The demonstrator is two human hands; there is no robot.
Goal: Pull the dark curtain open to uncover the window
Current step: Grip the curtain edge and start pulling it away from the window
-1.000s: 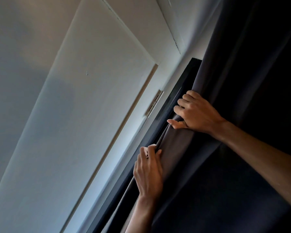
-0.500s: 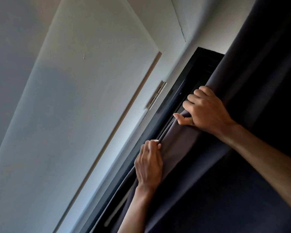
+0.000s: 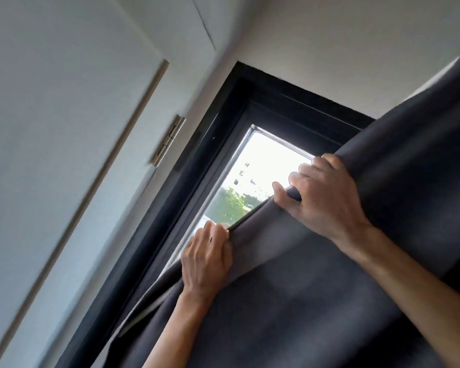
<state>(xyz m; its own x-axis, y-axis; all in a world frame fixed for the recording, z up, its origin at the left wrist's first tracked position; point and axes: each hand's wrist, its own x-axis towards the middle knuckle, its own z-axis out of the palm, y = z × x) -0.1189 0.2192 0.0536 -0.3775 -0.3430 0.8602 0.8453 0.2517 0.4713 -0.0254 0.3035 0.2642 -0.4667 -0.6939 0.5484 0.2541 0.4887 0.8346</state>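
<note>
A dark grey curtain (image 3: 316,301) fills the lower right of the tilted head view. Both hands grip its leading edge. My left hand (image 3: 207,258) is closed on the edge lower down. My right hand (image 3: 322,195) holds a bunched fold of the edge higher up. Left of that edge a strip of bright window glass (image 3: 252,176) shows, with trees and buildings outside, set in a black window frame (image 3: 218,123). The curtain hides the remainder of the window.
A white door (image 3: 51,128) with a metal hinge (image 3: 168,140) stands left of the window frame. White wall (image 3: 329,49) runs above the window. The view is slanted and slightly blurred.
Both hands have dragged the curtain edge to the right. The window frame's top corner and a lit strip of glass have come into view where the curtain covered them before.
</note>
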